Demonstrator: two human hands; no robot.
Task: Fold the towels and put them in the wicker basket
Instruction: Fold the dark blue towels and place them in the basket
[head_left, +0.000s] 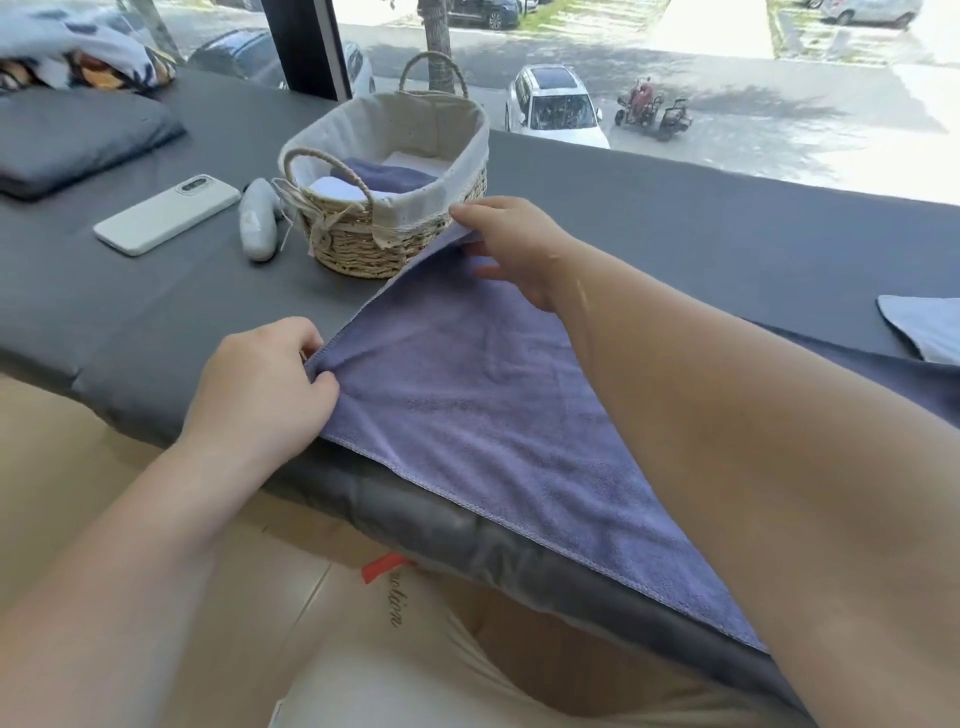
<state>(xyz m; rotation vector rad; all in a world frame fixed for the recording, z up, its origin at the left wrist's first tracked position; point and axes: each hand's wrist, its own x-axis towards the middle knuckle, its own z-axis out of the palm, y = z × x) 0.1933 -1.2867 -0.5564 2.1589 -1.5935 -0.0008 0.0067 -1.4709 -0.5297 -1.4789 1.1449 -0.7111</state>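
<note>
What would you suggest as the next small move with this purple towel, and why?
Probably fold the held edge across to the opposite side: left hand and right hand each pinch a corner of the purple towel, which lies spread wider than the wicker basket.

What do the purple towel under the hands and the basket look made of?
Purple towel: likely microfibre or terry, from its fuzzy matte nap and stitched hem. Basket: woven wicker or straw, pale and matte, plaited strands showing; its off-white liner looks like cotton or linen cloth.
</note>
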